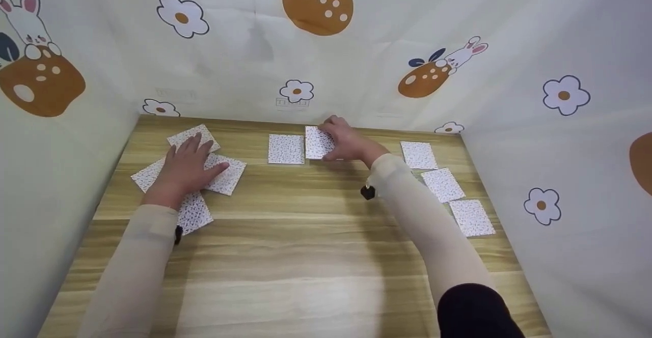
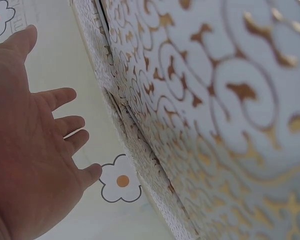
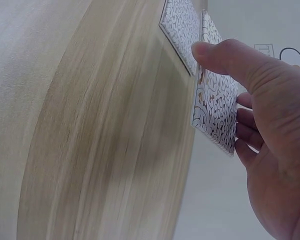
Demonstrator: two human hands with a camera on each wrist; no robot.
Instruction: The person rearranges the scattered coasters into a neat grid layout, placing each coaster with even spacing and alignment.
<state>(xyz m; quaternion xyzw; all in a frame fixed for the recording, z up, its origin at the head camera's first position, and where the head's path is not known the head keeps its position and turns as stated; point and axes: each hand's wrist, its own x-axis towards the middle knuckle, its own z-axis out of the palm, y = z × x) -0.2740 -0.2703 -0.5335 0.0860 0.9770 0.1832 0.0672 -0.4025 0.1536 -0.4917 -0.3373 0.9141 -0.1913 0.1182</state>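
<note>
Near the table's back edge, my right hand (image 1: 350, 142) pinches a square white tile (image 1: 314, 143) with a gold scroll pattern. In the right wrist view the thumb lies on one edge of it and the fingers on the opposite edge. Directly to its left lies a matching tile (image 1: 286, 149). My left hand (image 1: 184, 171), fingers spread, is over a loose group of several similar tiles (image 1: 229, 176) at the left. The left wrist view shows its straight fingers, with a tile (image 2: 205, 100) filling the right side; whether the palm touches the tiles I cannot tell.
Along the right side of the wooden table (image 1: 285, 256) three more patterned tiles (image 1: 442, 185) form a slanting row. Pale cloth (image 1: 229, 68) printed with flowers and rabbits hangs behind the table and along both sides.
</note>
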